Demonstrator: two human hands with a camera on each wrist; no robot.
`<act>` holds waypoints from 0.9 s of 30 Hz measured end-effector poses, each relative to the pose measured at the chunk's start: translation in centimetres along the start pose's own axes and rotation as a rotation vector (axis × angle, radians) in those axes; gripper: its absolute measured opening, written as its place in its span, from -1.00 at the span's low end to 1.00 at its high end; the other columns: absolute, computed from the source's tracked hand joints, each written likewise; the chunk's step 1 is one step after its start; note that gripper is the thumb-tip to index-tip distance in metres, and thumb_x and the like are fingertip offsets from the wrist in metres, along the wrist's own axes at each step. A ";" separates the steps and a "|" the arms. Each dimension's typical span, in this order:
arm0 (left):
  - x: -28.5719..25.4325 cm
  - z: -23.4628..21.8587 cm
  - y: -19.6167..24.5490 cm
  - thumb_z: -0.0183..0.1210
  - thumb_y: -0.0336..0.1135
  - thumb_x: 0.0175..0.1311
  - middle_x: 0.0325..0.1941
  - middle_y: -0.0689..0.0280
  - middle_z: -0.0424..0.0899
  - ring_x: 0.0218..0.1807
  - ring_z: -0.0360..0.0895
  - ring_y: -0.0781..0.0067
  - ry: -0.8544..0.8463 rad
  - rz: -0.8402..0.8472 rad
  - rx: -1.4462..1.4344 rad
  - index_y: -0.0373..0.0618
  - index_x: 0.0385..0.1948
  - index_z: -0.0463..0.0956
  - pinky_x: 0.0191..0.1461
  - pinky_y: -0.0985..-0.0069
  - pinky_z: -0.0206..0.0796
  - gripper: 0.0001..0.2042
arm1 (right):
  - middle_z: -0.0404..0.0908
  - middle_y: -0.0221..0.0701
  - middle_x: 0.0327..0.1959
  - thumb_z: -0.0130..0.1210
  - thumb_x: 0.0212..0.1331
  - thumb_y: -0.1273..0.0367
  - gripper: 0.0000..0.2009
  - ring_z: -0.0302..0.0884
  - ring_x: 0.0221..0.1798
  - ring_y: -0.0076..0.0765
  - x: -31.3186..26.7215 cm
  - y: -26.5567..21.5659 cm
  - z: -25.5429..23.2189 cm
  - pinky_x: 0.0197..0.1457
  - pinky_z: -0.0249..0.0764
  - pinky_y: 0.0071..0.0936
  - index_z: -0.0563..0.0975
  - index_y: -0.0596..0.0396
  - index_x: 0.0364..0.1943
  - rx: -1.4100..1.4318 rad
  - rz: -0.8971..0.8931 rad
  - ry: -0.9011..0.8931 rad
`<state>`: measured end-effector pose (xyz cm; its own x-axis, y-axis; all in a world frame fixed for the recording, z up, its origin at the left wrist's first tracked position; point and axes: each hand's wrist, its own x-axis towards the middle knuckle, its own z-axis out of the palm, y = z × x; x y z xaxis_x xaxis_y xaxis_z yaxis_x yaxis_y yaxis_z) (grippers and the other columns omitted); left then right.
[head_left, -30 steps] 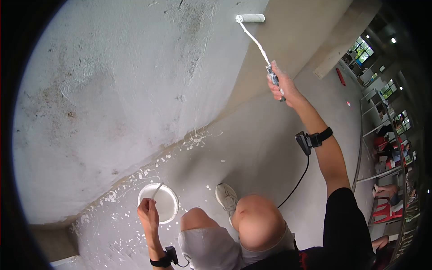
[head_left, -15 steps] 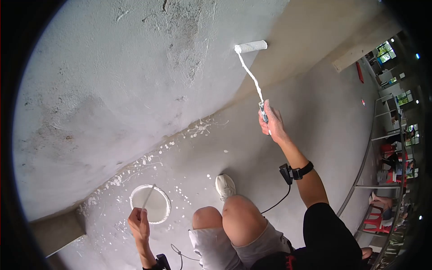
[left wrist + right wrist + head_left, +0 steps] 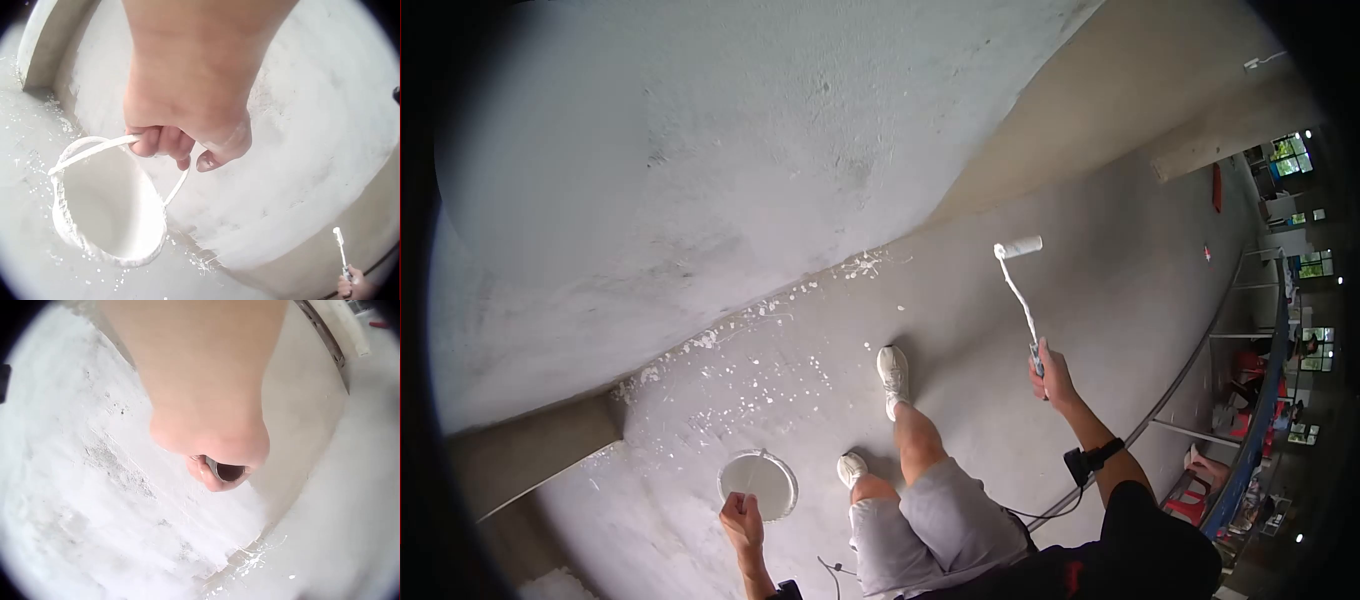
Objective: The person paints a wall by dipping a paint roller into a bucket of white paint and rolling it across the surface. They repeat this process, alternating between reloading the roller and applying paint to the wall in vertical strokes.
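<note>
My left hand (image 3: 743, 525) grips the white handle (image 3: 94, 152) of a paint bucket (image 3: 150, 219), its fingers curled round it. The bucket hangs below the hand, its rim crusted with white paint and whitish paint inside. My right hand (image 3: 1055, 378) holds a paint roller (image 3: 1022, 246) by its grip, the arm stretched forward. White paint coats the roller's sleeve and bent frame. In the head view the roller overlaps the grey floor, apart from the wall. The right wrist view shows the hollow end of the grip (image 3: 230, 472) inside the curled fingers; the sleeve is hidden there.
A wall (image 3: 750, 150), coated whitish with a bare tan part (image 3: 1080, 120) at right, stands ahead. White splashes (image 3: 730, 335) dot the floor along its foot. A ledge (image 3: 540, 450) juts out at left. Railings (image 3: 1200, 432), red chairs (image 3: 1190, 500) and seated people are at far right.
The roller has come off the wall, down and to the right in the head view. My feet have stepped, and the bucket has moved lower with my left hand.
</note>
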<state>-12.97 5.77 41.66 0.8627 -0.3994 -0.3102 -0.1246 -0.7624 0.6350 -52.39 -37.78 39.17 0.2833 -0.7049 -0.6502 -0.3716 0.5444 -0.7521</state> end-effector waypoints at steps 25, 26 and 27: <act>-23.5 -4.3 28.2 0.13 -0.24 0.03 -0.59 0.06 0.61 -0.51 0.56 0.25 0.166 0.183 -0.025 -0.35 -0.47 0.58 -0.32 0.32 0.40 -0.73 | 0.27 -0.59 -0.74 -0.08 0.34 -0.03 -0.57 0.18 -0.79 -0.61 -28.0 -4.8 -27.0 -0.76 0.13 -0.54 0.46 0.01 -0.49 -0.273 0.136 -0.221; -24.4 -3.7 29.6 0.13 -0.24 0.03 -0.59 0.06 0.61 -0.51 0.56 0.25 0.196 0.178 -0.027 -0.35 -0.47 0.58 -0.32 0.32 0.40 -0.73 | 0.30 -0.56 -0.75 -0.07 0.32 -0.03 -0.55 0.22 -0.78 -0.58 -28.2 -5.2 -28.4 -0.74 0.17 -0.52 0.47 0.03 -0.51 -0.308 0.108 -0.210; -24.8 -3.2 31.3 0.13 -0.23 0.04 -0.58 0.07 0.61 -0.49 0.56 0.27 0.202 0.188 -0.010 -0.35 -0.47 0.58 -0.31 0.34 0.40 -0.72 | 0.33 -0.52 -0.75 -0.07 0.31 -0.02 -0.54 0.25 -0.77 -0.56 -27.9 -4.9 -29.8 -0.72 0.20 -0.51 0.49 0.06 -0.54 -0.328 0.110 -0.203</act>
<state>-36.65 -6.54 71.46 0.9052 -0.4232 -0.0391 -0.2883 -0.6790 0.6752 -84.79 -34.35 64.21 0.3831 -0.5285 -0.7576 -0.6628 0.4140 -0.6240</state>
